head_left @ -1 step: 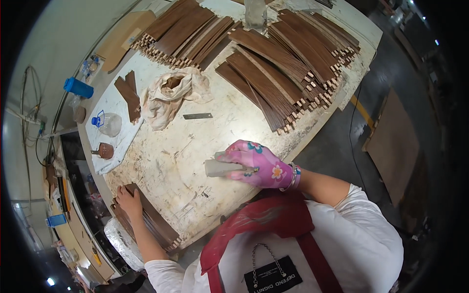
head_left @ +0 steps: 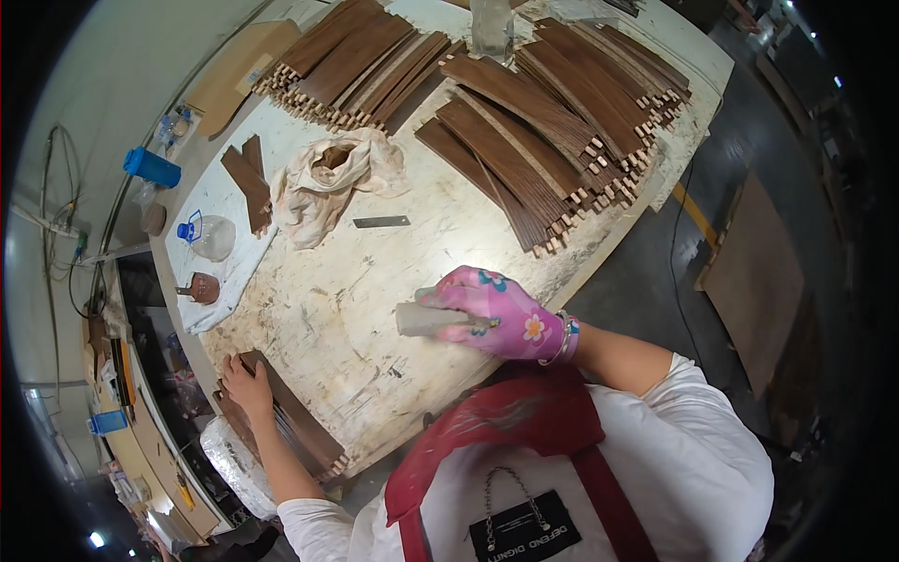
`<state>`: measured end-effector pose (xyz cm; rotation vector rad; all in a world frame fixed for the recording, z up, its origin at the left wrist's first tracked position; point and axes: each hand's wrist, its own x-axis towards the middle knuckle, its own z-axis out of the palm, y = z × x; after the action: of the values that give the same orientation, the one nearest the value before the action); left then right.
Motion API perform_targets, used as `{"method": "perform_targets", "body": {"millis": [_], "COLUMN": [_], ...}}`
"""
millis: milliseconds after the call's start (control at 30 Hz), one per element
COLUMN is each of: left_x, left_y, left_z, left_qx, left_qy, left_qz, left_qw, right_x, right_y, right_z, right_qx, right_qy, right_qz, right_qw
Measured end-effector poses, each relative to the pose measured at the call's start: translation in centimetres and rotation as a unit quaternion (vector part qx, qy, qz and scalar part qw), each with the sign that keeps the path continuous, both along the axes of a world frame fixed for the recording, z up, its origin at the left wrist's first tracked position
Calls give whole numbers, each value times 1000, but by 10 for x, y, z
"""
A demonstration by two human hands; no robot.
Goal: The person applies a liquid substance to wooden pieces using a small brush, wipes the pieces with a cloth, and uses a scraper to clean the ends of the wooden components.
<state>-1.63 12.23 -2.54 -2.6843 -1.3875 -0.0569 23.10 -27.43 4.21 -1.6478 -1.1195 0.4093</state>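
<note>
My right hand, in a pink flowered glove, is closed around a grey block that looks like a sanding block. It is over the worn pale tabletop, close to the near edge. At the table's lower left corner, my bare left hand grips the far end of a small stack of dark brown wooden slats. The slats have pale tenon ends pointing toward me. A short flat metal blade lies beyond the grey block.
Brown slats are piled at the back left and back right. A crumpled cloth lies at centre left. Near the left edge are a clear jug, a brown cup and a blue bottle. Plastic-wrapped material sits below the left corner.
</note>
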Motion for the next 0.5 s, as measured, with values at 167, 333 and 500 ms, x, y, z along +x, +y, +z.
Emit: {"method": "perform_targets", "body": {"millis": [167,333,500], "left_x": [-8,85,112], "left_y": [-17,-119,-174], "left_z": [28,93,99], "left_qx": [-184,-399,-480], "left_qy": [-436,-668,-653], "left_qz": [6,-68,-78], "left_qw": [881,624,580], "right_x": [-5,3,1], "right_y": [-2,-6,34], "right_z": [-3,5,54], "right_qx": [-21,26,74], "right_qy": [-7,-42,-150], "right_qz": [-44,-190,-164], "right_qw": [999,981,972]}}
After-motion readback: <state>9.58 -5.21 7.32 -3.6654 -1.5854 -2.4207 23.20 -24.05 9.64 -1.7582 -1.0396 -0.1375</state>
